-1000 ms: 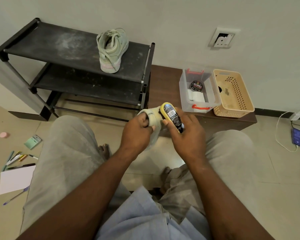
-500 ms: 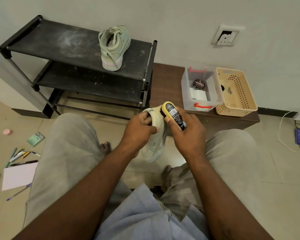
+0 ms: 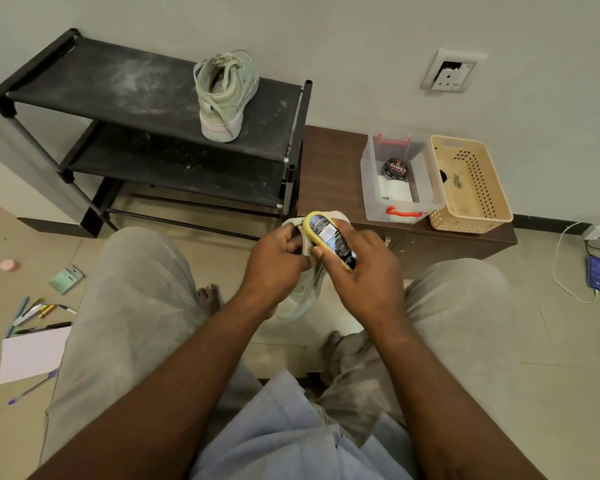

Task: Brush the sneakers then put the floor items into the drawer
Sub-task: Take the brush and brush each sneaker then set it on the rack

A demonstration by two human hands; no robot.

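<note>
1. Sliding a little toward the left hand (image 3: pixel 274 268), the yellow oval brush with a dark printed label (image 3: pixel 328 237) has shifted across the shoe since half a second ago, and the right hand (image 3: pixel 364 275) has gone with it.
2. The left hand has kept its place.
3. The right hand's fingers (image 3: pixel 342 224) are curled round the brush. The left hand's fingers (image 3: pixel 291 239) grip the upper end of the pale grey-green canvas sneaker (image 3: pixel 302 296).
4. That sneaker is held between the person's knees above the tiled floor (image 3: pixel 568 358), with its lower end hanging down. The hands cover most of it, and the visible part looks dusty and faded.
5. The matching grey-green sneaker (image 3: pixel 226 98) stands on the top shelf of the black fabric shoe rack (image 3: pixel 118 84). Its laces are loose and its pale sole has a pink tinge.
6. On the floor at the left lie a cluster of pens (image 3: pixel 35 311), a white paper sheet (image 3: pixel 32 355), a mint-green packet (image 3: pixel 66 279) and a small pink round thing (image 3: pixel 9 265).
</note>
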